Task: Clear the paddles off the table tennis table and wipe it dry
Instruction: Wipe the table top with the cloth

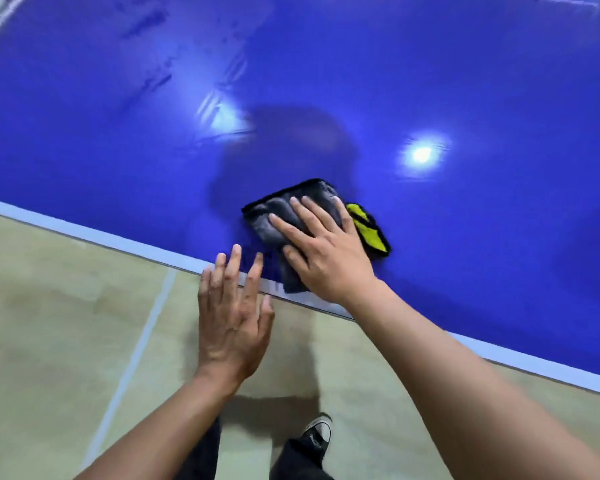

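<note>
Wiping stage, seen from the head camera. Your right hand (pixel 326 247) lies flat on the cloth (pixel 278 216), fingers straight and spread, nothing clenched. The palm presses the fabric onto the table (pixel 430 81) rather than gripping it. That flat hold probably keeps the most fabric against the surface, so each pass takes up more water. The cloth is folded, dark grey side up with a yellow face (pixel 369 230) showing beside your little finger, and it sits just inside the white edge line (pixel 118 239) at the near edge.

Your left hand (pixel 232 313) is also released, fingers extended, with the fingertips over the edge line just beside the cloth. It may be there to brace you, but whether it touches the table cannot be told. Both forearms reach forward and inward, the right crossing above the edge.

No paddles are in view, so the clearing appears done. Smeared streaks (pixel 142 26) at the far left suggest wet patches not yet reached.
</note>
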`<state>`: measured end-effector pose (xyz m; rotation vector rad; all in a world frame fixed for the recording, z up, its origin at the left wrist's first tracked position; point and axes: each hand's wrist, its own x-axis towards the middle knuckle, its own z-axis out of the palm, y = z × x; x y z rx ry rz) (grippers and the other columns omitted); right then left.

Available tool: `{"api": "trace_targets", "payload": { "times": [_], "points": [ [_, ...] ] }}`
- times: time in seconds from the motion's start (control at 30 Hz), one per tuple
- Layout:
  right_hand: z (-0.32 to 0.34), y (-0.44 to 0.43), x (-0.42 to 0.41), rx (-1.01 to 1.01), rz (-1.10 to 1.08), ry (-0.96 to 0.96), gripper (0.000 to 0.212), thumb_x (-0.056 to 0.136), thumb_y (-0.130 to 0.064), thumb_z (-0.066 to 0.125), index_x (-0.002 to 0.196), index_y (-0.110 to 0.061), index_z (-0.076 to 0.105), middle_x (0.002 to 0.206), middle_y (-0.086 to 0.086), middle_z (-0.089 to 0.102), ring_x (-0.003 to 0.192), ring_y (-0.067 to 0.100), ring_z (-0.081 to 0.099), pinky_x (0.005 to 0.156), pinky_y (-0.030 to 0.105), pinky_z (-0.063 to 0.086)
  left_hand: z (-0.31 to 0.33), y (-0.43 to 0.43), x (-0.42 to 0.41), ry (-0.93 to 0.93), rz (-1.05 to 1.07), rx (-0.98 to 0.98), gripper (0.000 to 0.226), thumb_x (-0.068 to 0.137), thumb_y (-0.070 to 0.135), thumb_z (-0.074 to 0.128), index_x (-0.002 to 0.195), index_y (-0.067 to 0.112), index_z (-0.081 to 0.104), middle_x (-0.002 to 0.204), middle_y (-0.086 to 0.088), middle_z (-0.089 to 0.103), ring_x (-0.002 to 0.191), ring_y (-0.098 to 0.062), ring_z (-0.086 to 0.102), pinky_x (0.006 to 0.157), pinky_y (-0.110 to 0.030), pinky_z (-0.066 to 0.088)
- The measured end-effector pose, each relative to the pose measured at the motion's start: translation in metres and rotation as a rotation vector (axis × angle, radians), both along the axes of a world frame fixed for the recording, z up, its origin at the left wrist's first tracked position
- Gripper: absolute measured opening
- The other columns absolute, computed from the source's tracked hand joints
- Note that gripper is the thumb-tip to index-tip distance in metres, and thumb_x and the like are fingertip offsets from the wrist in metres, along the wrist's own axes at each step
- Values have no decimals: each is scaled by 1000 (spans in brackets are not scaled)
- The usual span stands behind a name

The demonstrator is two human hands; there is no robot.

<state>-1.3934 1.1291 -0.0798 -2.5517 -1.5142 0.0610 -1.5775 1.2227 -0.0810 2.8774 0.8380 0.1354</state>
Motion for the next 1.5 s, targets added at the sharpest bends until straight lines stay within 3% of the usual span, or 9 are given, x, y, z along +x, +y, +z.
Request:
{"api": "trace_targets", "payload": {
  "times": [0.1, 0.27, 0.37, 0.6, 0.87, 1.1, 1.5],
  "points": [
    [-5, 20, 23, 0, -5, -29, 52, 105, -50, 29, 156, -45, 35, 167, -5, 31, 156, 14, 22, 127, 50, 7, -3, 22, -16, 32, 22, -9, 61, 97, 35, 37, 156, 18, 35, 164, -15, 26, 151, -35, 23, 122, -55, 21],
    [-7, 67, 59, 14, -502, 38, 54, 105, -49, 28, 159, -44, 28, 170, -1, 22, 158, 14, 11, 127, 52, -2, 2, 83, -45, 32, 87, -50, 61, 98, 37, 33, 156, 21, 34, 164, -13, 25, 152, -33, 21, 123, -52, 19],
    [-6, 82, 62, 11, -641, 59, 57, 103, -53, 24, 159, -44, 26, 170, 0, 21, 158, 16, 9, 126, 54, -2, 6, 129, -58, 8, 116, -63, 59, 99, 37, 34, 156, 21, 36, 165, -14, 22, 152, -36, 20, 123, -52, 20],
    [0, 138, -77, 74, -238, -13, 52, 103, -47, 38, 154, -40, 42, 164, 5, 36, 155, 21, 25, 125, 56, 12, 4, 202, -80, -13, 2, -63, 56, 98, 32, 41, 153, 20, 41, 160, -20, 32, 147, -39, 30, 122, -53, 21],
    [-3, 217, -162, 0, -197, 17, 60, 100, -41, 36, 159, -41, 30, 169, 1, 25, 158, 15, 13, 126, 55, 9, 9, 264, -105, -60, -93, -136, 53, 95, 32, 41, 143, 10, 52, 156, -19, 38, 140, -39, 39, 110, -52, 38],
    [-1, 239, -160, -73, -345, -38, 56, 107, -59, 22, 161, -46, 17, 171, -1, 18, 159, 14, 5, 125, 56, 12, 30, 332, -104, -27, -159, -167, 51, 94, 27, 43, 138, 7, 58, 153, -23, 42, 139, -42, 42, 115, -53, 35],
    [-4, 304, -70, -34, -639, -4, 58, 102, -58, 28, 159, -50, 21, 170, -1, 21, 159, 14, 6, 126, 56, 2, 27, 382, -24, -2, -242, -176, 53, 92, 26, 47, 141, 9, 54, 156, -21, 39, 142, -41, 40, 116, -51, 34]
  ]
}}
